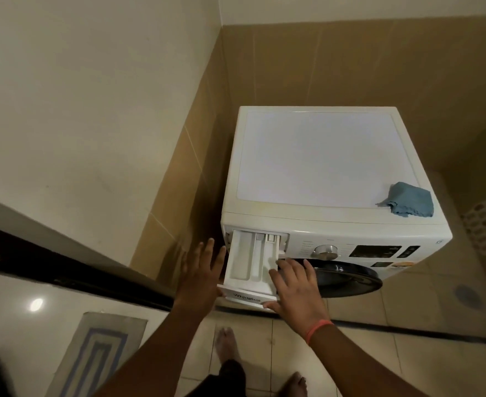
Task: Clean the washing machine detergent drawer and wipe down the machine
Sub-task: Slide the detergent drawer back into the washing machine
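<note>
Between the hands, the drawer (251, 265) juts far out of the washer (316, 167), compartments bare. Left hand (201, 272) lies flat and wide against its left side; right hand (291, 285) spreads over its right edge, thumb at the front panel, fingers loose. Likely step: freeing the drawer for cleaning; next calls for a firm two-sided grip and a straight pull toward the body. Wall (178, 173) crowds the left hand; the door (344, 277) bulges below the right. Cloth (409, 200) waits on top, beyond the right hand
</note>
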The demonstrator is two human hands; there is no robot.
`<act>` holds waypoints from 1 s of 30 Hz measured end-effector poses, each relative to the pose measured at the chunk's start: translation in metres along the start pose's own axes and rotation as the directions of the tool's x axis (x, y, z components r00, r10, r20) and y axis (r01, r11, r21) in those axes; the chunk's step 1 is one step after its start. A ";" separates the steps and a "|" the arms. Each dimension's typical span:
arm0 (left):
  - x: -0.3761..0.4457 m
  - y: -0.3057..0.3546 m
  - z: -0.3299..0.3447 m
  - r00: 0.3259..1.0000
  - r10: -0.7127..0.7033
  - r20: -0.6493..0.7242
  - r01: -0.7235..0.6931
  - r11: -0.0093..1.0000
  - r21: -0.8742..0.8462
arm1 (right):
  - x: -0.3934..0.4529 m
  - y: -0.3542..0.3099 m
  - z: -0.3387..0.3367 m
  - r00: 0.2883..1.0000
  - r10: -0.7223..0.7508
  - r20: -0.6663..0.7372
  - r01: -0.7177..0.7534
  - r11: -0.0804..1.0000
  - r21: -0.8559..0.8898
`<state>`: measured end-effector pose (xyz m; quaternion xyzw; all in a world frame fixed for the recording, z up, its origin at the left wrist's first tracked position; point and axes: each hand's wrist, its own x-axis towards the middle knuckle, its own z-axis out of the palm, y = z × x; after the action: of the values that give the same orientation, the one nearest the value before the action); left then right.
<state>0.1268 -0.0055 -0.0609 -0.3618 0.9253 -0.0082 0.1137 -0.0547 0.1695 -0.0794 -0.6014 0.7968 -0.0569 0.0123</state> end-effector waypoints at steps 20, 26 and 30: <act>0.085 -0.001 -0.017 0.984 0.109 -0.138 -0.116 0.992 -0.041 | 0.078 0.010 -0.017 0.937 0.347 0.040 -0.343 0.936 -0.077; 0.117 0.000 -0.032 0.996 0.046 -0.072 -0.050 0.997 -0.058 | 0.110 0.027 -0.017 0.916 0.389 0.101 -0.378 0.919 -0.107; 0.136 0.000 -0.039 0.997 -0.043 -0.067 0.036 0.994 -0.106 | 0.130 0.035 -0.020 0.896 0.433 0.104 -0.424 0.901 -0.094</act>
<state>0.0213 -0.1001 -0.0503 -0.3849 0.9205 0.0257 0.0623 -0.1261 0.0556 -0.0567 -0.4135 0.9089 0.0116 0.0527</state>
